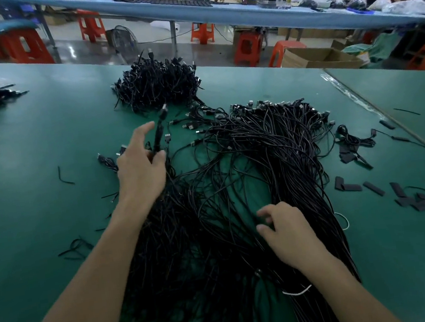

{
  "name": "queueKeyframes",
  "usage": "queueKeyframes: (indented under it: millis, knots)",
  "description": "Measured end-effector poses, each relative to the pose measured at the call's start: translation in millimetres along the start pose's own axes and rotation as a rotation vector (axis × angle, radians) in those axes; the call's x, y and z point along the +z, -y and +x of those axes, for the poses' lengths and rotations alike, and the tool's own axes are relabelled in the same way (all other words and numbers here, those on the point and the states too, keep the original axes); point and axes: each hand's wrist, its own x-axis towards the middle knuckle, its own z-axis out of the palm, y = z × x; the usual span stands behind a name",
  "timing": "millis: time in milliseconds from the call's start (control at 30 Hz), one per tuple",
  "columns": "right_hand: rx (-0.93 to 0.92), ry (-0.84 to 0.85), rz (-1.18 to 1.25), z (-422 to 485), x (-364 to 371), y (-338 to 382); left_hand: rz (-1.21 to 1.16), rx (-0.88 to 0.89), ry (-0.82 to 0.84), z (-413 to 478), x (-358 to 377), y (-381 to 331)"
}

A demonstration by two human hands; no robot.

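- Left hand (140, 169) pinches one folded cable (159, 135) upright, near the finished pile (157, 87) farther back on the bench (31, 156).
- Right hand (286, 229) rests curled on the loose cables (272, 158); whether it grips one is unclear.
- Most cables look unfolded yet.

Two bare hands and forearms, head view.
We see the left hand (140, 169) and the right hand (287, 232) bare, with slim fingers and knuckles showing on the backs. We log the left forearm (86, 278) and the right forearm (350, 291) bare too, uncovered right down to the bottom edge. Both are lean and smooth, with narrow wrists. The wide lens makes both arms look thicker toward that edge. Nails are too small for us to tell. Clothing higher up lies outside our view.
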Motion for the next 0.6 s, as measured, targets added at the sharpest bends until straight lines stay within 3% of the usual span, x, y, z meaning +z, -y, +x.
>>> queueKeyframes:
  millis: [100, 267, 600]
  knots:
    - [0.054, -0.094, 0.007, -2, 4, -1, 0.241, -0.033, 0.029, 15, 0, 9]
    - [0.119, -0.158, -0.132, -4, 3, 1, 0.391, -0.124, 0.157, 16, 19, 26]
    - [0.205, -0.123, -0.078, -6, -17, 3, 0.664, -0.076, 0.064, 28, 26, 33]
